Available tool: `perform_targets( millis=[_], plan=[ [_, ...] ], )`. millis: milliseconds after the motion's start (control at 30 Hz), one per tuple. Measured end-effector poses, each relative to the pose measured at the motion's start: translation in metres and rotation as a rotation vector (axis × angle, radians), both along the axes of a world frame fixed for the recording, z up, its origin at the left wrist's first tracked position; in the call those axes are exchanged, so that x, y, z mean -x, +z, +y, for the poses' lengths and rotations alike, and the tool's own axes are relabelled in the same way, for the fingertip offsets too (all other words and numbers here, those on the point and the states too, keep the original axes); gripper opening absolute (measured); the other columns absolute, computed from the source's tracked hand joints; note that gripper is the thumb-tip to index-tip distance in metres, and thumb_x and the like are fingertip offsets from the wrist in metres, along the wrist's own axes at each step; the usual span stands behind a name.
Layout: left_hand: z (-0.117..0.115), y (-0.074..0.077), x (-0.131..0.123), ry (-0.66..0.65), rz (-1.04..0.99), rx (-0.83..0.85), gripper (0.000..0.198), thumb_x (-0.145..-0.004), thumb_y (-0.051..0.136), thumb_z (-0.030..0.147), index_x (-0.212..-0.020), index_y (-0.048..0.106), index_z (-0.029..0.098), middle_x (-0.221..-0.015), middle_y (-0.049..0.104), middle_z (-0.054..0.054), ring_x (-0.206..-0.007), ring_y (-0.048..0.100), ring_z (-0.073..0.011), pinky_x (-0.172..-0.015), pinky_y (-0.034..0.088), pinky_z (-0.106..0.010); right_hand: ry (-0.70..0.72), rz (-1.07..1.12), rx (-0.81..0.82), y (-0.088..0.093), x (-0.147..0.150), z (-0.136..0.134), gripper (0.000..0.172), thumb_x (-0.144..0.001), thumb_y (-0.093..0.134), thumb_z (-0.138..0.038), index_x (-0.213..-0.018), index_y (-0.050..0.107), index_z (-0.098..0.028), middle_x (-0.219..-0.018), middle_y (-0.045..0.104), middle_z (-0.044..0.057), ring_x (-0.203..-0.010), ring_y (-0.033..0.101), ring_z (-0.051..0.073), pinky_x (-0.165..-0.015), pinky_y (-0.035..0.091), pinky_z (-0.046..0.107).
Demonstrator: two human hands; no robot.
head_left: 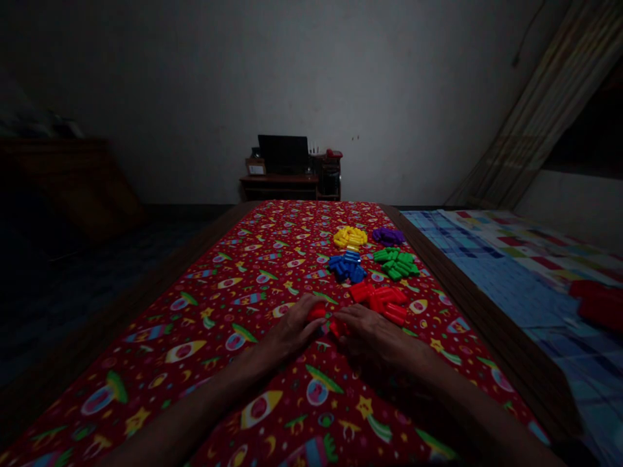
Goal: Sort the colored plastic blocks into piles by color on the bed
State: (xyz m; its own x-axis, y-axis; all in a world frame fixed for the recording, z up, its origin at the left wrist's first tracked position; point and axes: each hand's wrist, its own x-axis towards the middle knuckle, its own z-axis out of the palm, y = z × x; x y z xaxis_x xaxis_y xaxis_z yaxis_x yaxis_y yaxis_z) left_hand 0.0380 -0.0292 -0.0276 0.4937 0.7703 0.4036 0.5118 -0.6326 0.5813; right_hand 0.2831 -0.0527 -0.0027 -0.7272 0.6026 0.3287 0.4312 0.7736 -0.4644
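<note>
Both my hands rest on a red patterned cloth (253, 279) covering a table. My left hand (294, 327) and my right hand (372, 331) meet at a couple of red plastic pieces (327, 319), with fingers curled onto them. Just beyond my right hand lies a pile of red pieces (382, 299). Farther off sit a blue pile (346, 266), a green pile (396, 263), a yellow pile (349, 237) and a purple pile (388, 235).
The table's wooden edge (467, 285) runs along the right. Beside it lies a bed with a checked blue sheet (516, 285) and a red object (598, 301). A small desk with a dark screen (285, 165) stands at the far wall. The room is dim.
</note>
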Motion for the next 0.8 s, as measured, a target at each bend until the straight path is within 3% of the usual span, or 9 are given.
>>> perform_targets(
  millis=[167, 300, 400, 500, 600, 700, 800],
  plan=[
    [0.003, -0.001, 0.010, 0.049, 0.134, -0.123, 0.032, -0.097, 0.041, 0.030, -0.127, 0.044, 0.021, -0.119, 0.052, -0.010, -0.111, 0.051, -0.0223, -0.096, 0.045, -0.039, -0.021, 0.035, 0.001, 0.002, -0.006, 0.009, 0.038, -0.090, 0.056, -0.026, -0.128, 0.054, -0.022, -0.114, 0.065, 0.011, -0.101, 0.061, 0.019, -0.084, 0.050, 0.033],
    [0.001, 0.006, 0.013, 0.034, 0.202, -0.136, 0.034, -0.096, 0.040, 0.028, -0.129, 0.044, 0.021, -0.116, 0.050, -0.010, -0.105, 0.052, -0.0208, -0.093, 0.045, -0.036, -0.312, 0.193, -0.064, 0.019, -0.027, 0.031, 0.025, -0.089, 0.054, -0.027, -0.110, 0.066, -0.019, -0.103, 0.071, 0.009, -0.089, 0.067, 0.019, -0.075, 0.051, 0.028],
    [0.002, 0.009, 0.014, 0.011, 0.201, -0.115, 0.033, -0.095, 0.044, 0.030, -0.126, 0.047, 0.021, -0.113, 0.052, -0.009, -0.101, 0.054, -0.0202, -0.089, 0.047, -0.033, -0.559, 0.145, -0.079, 0.025, -0.049, 0.048, 0.024, -0.087, 0.054, -0.028, -0.095, 0.072, -0.016, -0.089, 0.074, 0.008, -0.078, 0.068, 0.021, -0.066, 0.050, 0.028],
    [0.003, 0.009, 0.015, 0.025, 0.162, -0.059, 0.031, -0.092, 0.049, 0.034, -0.120, 0.051, 0.020, -0.109, 0.057, -0.008, -0.097, 0.057, -0.0201, -0.085, 0.048, -0.032, -0.648, 0.032, -0.061, 0.019, -0.066, 0.056, 0.027, -0.086, 0.052, -0.030, -0.084, 0.074, -0.013, -0.075, 0.073, 0.007, -0.068, 0.067, 0.021, -0.060, 0.047, 0.028],
    [0.004, 0.010, 0.015, 0.069, 0.120, 0.017, 0.034, -0.089, 0.054, 0.038, -0.117, 0.054, 0.020, -0.106, 0.061, -0.006, -0.092, 0.060, -0.0198, -0.081, 0.048, -0.031, -0.710, 0.071, -0.133, 0.016, -0.068, 0.057, 0.022, -0.081, 0.057, -0.027, -0.086, 0.074, -0.014, -0.079, 0.073, 0.009, -0.073, 0.067, 0.022, -0.065, 0.049, 0.030],
    [0.003, 0.012, 0.010, 0.085, 0.065, 0.063, 0.033, -0.087, 0.056, 0.041, -0.114, 0.058, 0.021, -0.102, 0.063, -0.004, -0.089, 0.061, -0.0194, -0.079, 0.049, -0.031, -0.670, 0.192, -0.157, 0.022, -0.053, 0.049, 0.019, -0.083, 0.057, -0.026, -0.085, 0.073, -0.016, -0.084, 0.073, 0.009, -0.078, 0.068, 0.021, -0.072, 0.051, 0.031],
    [-0.001, 0.014, -0.001, 0.072, 0.003, 0.110, 0.032, -0.085, 0.058, 0.043, -0.109, 0.062, 0.022, -0.098, 0.064, -0.003, -0.087, 0.062, -0.0190, -0.079, 0.049, -0.030, -0.435, 0.244, -0.093, 0.027, -0.024, 0.032, 0.022, -0.088, 0.054, -0.026, -0.099, 0.071, -0.018, -0.095, 0.073, 0.009, -0.086, 0.068, 0.019, -0.077, 0.052, 0.031]
  ],
)
